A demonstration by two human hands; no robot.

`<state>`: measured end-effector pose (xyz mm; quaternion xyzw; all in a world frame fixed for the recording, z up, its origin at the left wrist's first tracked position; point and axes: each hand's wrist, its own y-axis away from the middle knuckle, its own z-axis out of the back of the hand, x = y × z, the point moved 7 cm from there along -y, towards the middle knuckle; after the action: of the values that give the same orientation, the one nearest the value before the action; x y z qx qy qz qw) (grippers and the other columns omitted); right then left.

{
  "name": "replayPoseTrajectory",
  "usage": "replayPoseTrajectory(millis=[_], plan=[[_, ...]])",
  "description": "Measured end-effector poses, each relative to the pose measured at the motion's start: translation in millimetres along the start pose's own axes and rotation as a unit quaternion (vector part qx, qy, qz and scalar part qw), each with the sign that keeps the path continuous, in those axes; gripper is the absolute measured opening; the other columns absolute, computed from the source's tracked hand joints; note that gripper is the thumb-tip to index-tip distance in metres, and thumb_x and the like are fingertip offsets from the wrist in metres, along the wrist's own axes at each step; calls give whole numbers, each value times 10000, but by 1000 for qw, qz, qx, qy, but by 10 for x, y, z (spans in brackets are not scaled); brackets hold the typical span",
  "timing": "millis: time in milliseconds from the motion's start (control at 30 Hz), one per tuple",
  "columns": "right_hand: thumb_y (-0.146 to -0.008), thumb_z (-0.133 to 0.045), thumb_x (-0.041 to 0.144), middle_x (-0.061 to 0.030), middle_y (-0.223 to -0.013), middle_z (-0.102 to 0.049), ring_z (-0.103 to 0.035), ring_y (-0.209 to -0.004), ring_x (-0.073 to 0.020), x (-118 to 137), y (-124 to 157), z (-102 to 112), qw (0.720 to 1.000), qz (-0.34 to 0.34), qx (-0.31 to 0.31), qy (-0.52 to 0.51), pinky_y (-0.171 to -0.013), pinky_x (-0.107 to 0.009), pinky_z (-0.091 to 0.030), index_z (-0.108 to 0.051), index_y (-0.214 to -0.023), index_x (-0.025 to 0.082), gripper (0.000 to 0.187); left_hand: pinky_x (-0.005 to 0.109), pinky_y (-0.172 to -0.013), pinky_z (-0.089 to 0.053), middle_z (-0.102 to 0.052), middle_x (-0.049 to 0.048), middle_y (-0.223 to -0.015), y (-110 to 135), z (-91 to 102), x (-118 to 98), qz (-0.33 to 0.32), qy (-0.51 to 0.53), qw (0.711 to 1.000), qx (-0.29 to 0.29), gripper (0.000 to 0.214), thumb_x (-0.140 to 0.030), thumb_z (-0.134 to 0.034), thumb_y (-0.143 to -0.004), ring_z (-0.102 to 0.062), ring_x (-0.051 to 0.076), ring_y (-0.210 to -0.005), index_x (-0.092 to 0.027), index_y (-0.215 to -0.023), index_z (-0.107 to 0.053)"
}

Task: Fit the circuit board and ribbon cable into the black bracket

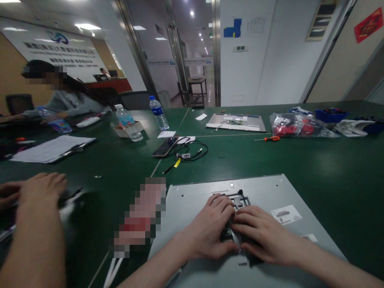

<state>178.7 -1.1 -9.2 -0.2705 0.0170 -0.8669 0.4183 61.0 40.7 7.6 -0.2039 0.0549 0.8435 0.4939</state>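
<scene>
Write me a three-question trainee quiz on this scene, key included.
1. True or false: the person's left hand and right hand are both at the dark fitting on the grey panel.
2. What colour is the handle of the screwdriver? A) blue B) orange C) green
3. Fill in: the clipboard at the left holds white ____.

Key: 1. True. 2. B. 3. Paper.

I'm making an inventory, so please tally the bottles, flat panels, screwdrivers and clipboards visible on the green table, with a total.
Bottles: 3
Flat panels: 2
Screwdriver: 1
Clipboard: 1
Total: 7
</scene>
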Motion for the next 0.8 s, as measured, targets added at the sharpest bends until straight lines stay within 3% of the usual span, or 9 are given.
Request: replayPoseTrajectory(millis=[567, 800], plan=[[-988, -597, 253, -88, -1302, -629, -545, -1169, -260, -29, 29, -40, 1000, -19, 5, -18, -1021, -442, -476, -579, -1358, 211, 373, 521, -1168, -307, -617, 82, -1174, 11, 13, 38, 15, -14, 999, -27, 430, -438, -774, -788, -547, 304, -1156, -205, -1074, -553], [-981, -589, 229, -95, -1290, -636, -553, -1161, -268, -15, 20, -42, 999, -25, 5, -20, -1013, -455, -485, -590, -1349, 202, 369, 504, -1181, -287, -613, 75, -1186, 26, -14, 54, 15, -20, 999, -24, 448, -416, -804, -773, -544, 296, -1168, -211, -1095, -571]])
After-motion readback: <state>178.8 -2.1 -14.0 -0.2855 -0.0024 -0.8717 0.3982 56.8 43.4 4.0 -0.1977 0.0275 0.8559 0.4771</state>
